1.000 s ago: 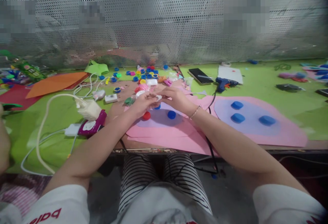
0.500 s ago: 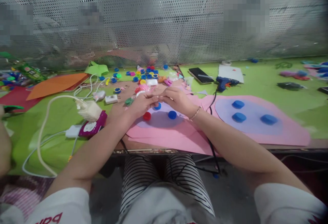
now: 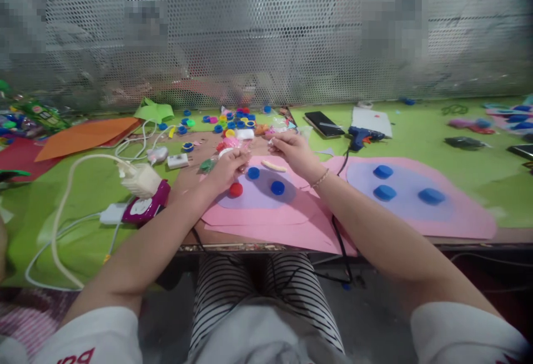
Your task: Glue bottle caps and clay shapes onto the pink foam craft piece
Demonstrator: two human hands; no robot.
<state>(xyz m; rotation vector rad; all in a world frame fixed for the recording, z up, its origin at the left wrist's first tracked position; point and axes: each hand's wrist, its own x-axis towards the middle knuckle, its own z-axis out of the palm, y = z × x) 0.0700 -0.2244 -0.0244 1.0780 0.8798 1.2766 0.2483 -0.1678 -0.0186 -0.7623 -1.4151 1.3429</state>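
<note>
Over the left part of a pink paper shape (image 3: 258, 217), my left hand (image 3: 231, 170) is closed, its fingertips pinched on something too small to make out. My right hand (image 3: 293, 152) pinches a small whitish piece (image 3: 271, 143). Between and below the hands, a cream-coloured strip (image 3: 273, 166) lies at the top edge of a lilac oval (image 3: 260, 200). On the oval are a red cap (image 3: 236, 189) and two blue caps, one near my left hand (image 3: 253, 173) and one further right (image 3: 277, 188).
A second pink shape (image 3: 470, 217) with blue caps (image 3: 385, 192) lies right. Behind are a glue gun (image 3: 363, 136), a phone (image 3: 323, 124) and scattered caps (image 3: 230, 124). A purple power strip (image 3: 146, 206) with cables sits left; a black cord (image 3: 342, 236) hangs over the front edge.
My hands, together half a second ago, have moved apart, the right one to the right. The cream-coloured strip on the paper now shows between them.
</note>
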